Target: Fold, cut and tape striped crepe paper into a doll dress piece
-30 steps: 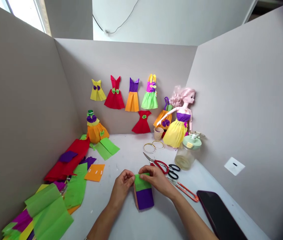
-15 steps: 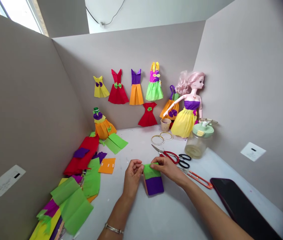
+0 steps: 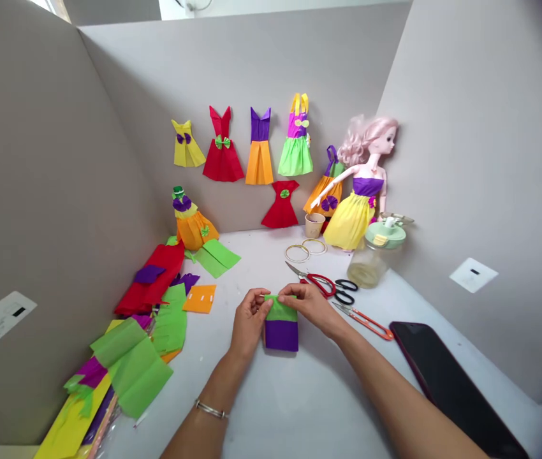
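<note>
A small folded piece of paper (image 3: 281, 335), green along its top and purple below, is held upright just above the table. My left hand (image 3: 250, 319) pinches its upper left corner between thumb and fingers. At the upper right edge my right hand (image 3: 307, 305) has its fingertips closed on the green part. A bracelet circles my left wrist. Just beyond the right hand lie red-handled scissors (image 3: 321, 285) and a pair with black handles (image 3: 346, 293). Orange-handled snips (image 3: 371, 324) rest to the right of that hand.
Coloured paper sheets (image 3: 132, 370) pile up at the left. Several paper dresses (image 3: 223, 156) hang on the back panel. A doll (image 3: 352, 217), a paper cup (image 3: 315, 224), bangles (image 3: 297, 254) and a green-lidded jar (image 3: 369, 268) stand or lie at the back. A phone (image 3: 447, 376) lies right.
The view has tilted down a little, so everything sits higher in the picture. Both hands keep their pinch on the paper, which now faces me more squarely.
</note>
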Demonstrator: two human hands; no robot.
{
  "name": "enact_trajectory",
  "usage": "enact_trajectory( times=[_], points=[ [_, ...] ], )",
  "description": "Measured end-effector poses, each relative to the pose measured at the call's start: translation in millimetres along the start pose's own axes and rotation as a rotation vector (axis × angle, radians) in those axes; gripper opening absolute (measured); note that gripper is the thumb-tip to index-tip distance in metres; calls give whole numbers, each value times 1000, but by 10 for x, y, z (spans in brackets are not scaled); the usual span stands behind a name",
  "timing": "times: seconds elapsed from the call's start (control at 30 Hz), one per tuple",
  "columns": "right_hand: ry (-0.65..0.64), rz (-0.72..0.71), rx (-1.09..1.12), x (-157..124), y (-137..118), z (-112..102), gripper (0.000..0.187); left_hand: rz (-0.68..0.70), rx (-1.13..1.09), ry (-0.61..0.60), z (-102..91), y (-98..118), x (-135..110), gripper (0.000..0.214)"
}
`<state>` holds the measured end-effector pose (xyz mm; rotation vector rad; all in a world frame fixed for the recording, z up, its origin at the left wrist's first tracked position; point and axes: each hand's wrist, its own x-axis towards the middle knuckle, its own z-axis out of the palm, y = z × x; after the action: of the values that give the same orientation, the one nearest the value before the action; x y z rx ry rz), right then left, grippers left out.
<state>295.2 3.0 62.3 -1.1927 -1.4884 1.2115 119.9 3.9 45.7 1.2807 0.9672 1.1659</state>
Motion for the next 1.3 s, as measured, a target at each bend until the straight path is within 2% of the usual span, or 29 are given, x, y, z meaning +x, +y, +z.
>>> enact_trajectory(
  times=[0.8, 1.3],
  points=[
    [26, -53, 19, -7, -6, 84, 30, -5, 44, 7, -38, -60, 27, 26],
    [53, -26, 27, -12, 6, 27, 35, -37, 30, 74, -74, -78, 27, 25]
  ],
)
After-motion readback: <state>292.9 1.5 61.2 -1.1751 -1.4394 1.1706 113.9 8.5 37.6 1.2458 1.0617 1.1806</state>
